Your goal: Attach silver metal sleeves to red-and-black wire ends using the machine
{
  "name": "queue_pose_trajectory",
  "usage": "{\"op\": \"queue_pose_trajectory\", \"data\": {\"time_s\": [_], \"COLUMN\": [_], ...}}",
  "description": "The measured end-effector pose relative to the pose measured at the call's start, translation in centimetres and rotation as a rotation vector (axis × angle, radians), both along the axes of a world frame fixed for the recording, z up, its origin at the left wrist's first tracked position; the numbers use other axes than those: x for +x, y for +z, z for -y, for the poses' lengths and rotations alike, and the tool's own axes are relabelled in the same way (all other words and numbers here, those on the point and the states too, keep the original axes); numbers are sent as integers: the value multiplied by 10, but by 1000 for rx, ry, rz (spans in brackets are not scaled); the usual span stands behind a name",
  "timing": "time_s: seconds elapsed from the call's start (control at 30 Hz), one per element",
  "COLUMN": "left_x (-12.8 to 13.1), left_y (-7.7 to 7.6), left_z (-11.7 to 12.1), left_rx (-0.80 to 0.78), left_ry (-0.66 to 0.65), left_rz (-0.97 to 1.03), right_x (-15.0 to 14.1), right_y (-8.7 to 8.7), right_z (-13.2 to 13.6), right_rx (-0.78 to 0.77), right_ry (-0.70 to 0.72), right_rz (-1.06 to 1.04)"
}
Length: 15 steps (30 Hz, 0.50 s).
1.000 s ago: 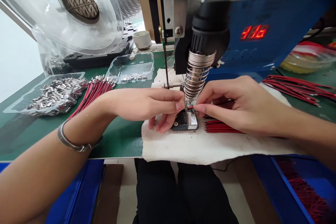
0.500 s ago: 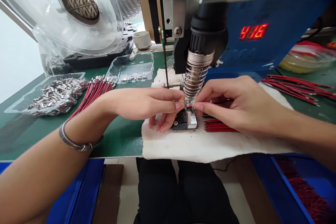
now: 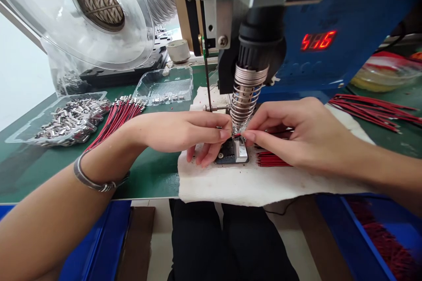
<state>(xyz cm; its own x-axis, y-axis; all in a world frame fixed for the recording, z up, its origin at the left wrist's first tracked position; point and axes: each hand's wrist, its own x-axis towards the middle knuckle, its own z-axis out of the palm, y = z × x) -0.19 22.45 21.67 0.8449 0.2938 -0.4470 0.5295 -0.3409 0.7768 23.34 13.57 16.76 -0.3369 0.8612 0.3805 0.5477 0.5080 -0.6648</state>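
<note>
Red-and-black thin wire [image 3: 238, 135] crosswise between two sets of fingertips, under the spring-wrapped metal iron [image 3: 246, 96].
From here, the left hand [image 3: 174, 131] has thumb and finger pressed together, their catch hidden; just above the silver metal block [image 3: 241, 151], the wire runs sideways into the right hand's [image 3: 310, 129] pinch.

A pale, bright wall [image 3: 15, 70] shows at nine o'clock, past the green tabletop [image 3: 150, 178]. Pale tiled floor [image 3: 161, 237] lies at seven o'clock, beside a brown panel [image 3: 136, 241].
</note>
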Motion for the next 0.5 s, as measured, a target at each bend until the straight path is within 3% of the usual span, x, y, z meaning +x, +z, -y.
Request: {"op": "queue_pose_trajectory", "data": {"time_s": [0.5], "left_x": [3], "left_y": [0], "left_z": [2], "left_rx": [16], "left_ry": [-6], "left_rz": [30], "right_x": [-1], "right_y": [-3], "right_z": [0], "right_rx": [34], "right_ry": [10], "right_rz": [-9]}}
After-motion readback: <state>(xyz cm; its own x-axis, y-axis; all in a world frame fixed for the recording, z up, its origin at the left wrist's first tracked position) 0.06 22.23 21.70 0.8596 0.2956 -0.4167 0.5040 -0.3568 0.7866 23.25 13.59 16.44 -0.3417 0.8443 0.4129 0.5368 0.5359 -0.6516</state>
